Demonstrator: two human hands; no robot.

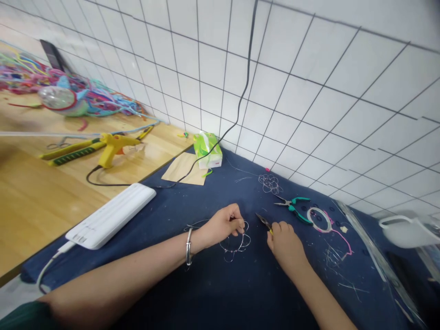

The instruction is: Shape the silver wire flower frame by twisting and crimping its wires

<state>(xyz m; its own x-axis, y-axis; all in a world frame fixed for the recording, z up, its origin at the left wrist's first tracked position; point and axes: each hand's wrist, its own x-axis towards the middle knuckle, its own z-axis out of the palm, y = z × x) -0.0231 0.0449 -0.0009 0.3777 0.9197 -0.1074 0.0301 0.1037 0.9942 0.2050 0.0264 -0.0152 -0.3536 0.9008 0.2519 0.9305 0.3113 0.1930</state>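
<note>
My left hand (pixel 222 227), with a silver bangle at the wrist, is closed in a pinch on a thin wire ring (pixel 235 250). Small round loops stand out along the ring's edge, and part of it is hidden behind my fingers. To the right, my right hand (pixel 286 247) is wrapped round a pair of pliers (pixel 264 222). Their dark jaws point up and left, apart from the wire ring, and a bit of yellow handle shows. Beyond my right hand lie teal-handled pliers (pixel 292 205) and a bundle of looped wire (pixel 270 184).
On the blue cloth are a white power strip (pixel 112 215), a green tissue pack (pixel 208 149), a roll of pale wire (pixel 319 220) and wire scraps (pixel 335 256). A yellow glue gun (pixel 112 149) lies on the wooden table. A black cord (pixel 237 119) hangs before the tiled wall.
</note>
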